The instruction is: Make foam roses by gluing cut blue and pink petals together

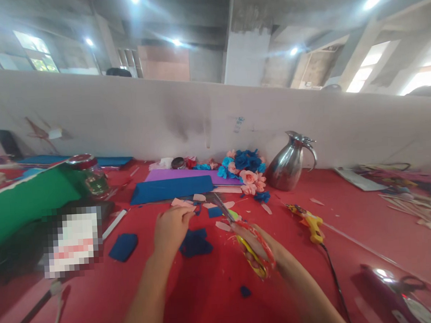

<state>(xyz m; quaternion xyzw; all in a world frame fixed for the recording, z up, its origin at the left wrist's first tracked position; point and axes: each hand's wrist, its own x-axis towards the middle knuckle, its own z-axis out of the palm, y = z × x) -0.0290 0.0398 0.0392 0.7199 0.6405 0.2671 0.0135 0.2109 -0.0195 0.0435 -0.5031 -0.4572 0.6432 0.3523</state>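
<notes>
My left hand is closed, its fingertips pressed together beside a pale pink paper piece and a small dark blue scrap. Whether it pinches one of these I cannot tell. My right hand is wrapped round the red and yellow handles of a pair of scissors, whose blades point away and to the left. Below the left fingertips lie dark blue crepe paper pieces, with a folded blue piece farther left. Pink petal-shaped cuttings are scattered near the blades.
Blue and purple sheets lie behind the hands. Paper flowers and a metal jug stand by the white partition. At right are a yellow glue gun with a cord and a purple device. A glass jar stands left.
</notes>
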